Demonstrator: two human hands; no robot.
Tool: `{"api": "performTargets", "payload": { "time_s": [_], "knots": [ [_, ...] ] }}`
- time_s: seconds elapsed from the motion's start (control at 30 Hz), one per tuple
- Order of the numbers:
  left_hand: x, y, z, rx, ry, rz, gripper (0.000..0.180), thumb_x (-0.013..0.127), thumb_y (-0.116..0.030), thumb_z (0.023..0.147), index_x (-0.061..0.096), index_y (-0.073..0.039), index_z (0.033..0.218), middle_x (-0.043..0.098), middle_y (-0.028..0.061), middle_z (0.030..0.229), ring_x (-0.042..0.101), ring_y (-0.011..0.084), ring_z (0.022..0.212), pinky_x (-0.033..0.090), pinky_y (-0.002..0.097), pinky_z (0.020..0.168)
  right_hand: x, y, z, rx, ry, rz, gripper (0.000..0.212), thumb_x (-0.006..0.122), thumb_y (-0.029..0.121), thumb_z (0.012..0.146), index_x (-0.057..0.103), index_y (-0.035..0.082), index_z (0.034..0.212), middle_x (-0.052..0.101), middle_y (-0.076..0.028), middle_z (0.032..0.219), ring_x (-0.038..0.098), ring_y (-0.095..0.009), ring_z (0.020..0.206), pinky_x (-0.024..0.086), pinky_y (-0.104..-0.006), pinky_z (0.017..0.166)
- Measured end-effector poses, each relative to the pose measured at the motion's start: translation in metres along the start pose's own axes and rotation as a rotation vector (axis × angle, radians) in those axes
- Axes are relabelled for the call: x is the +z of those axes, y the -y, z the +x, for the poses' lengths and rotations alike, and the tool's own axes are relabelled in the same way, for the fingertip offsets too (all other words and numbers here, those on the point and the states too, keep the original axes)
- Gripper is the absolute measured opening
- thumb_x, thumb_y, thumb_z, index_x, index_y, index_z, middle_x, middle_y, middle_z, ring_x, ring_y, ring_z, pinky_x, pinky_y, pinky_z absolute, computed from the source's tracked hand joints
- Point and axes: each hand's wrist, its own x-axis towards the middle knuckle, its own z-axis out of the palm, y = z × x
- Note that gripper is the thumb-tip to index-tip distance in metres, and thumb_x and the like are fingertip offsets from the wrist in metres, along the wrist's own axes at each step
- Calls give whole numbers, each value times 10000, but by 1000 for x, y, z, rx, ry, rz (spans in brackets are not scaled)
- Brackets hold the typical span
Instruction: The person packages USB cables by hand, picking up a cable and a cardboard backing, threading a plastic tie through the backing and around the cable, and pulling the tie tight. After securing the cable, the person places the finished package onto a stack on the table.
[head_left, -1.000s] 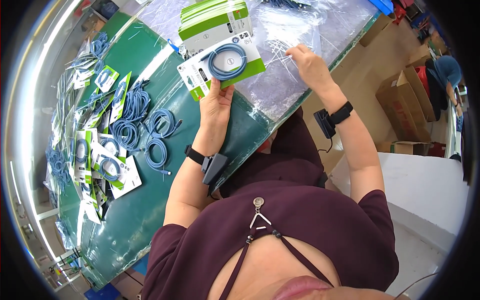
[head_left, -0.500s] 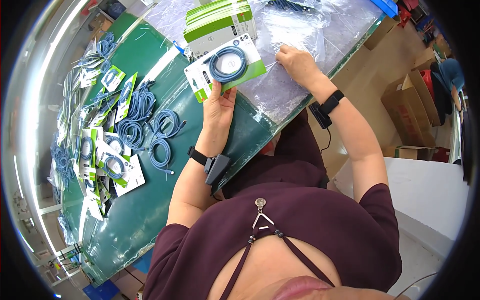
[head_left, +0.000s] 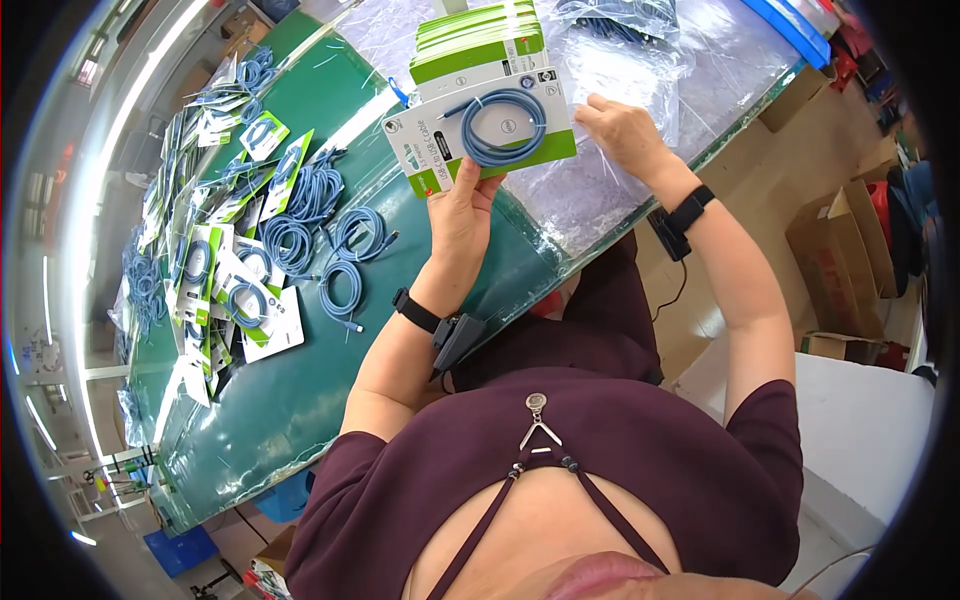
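Note:
My left hand (head_left: 462, 220) pinches the lower edge of a white and green cable card (head_left: 415, 155) between thumb and fingers. A coiled blue cable (head_left: 500, 160) is fixed to the front of the card, held by white ties. My right hand (head_left: 628, 138) is just beyond the card's right edge, over the grey part of the table. Its fingertips are pressed together; whatever they hold is too small to make out. Behind the held card stands a stack of similar green and white cards (head_left: 475, 42).
Left on the green table (head_left: 290, 425) lie loose coiled blue cables (head_left: 324, 290) and a heap of carded cables (head_left: 270, 325). Clear plastic (head_left: 640, 75) with white strands lies beyond my right hand. A blue tray (head_left: 790, 35) sits at the far right corner; a cardboard box (head_left: 835, 270) stands on the floor.
The view has shifted, moving the whole table right in the picture. My left hand has turned the card flatter toward me, and its right edge is now closer to my right hand's fingertips.

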Motion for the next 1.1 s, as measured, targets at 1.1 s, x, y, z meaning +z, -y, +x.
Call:
{"api": "performTargets", "payload": {
  "time_s": [1.1],
  "knots": [
    [47,-18,-17,-785,152,-1505,118,552,5,891,575,108,943,474,102,758,521,139,589,513,202,422,-93,119,-4,209,-583,488,205,717,-57,701,677,53,869,583,-49,739,556,-197,667,455,-308,603]
  ]
}}
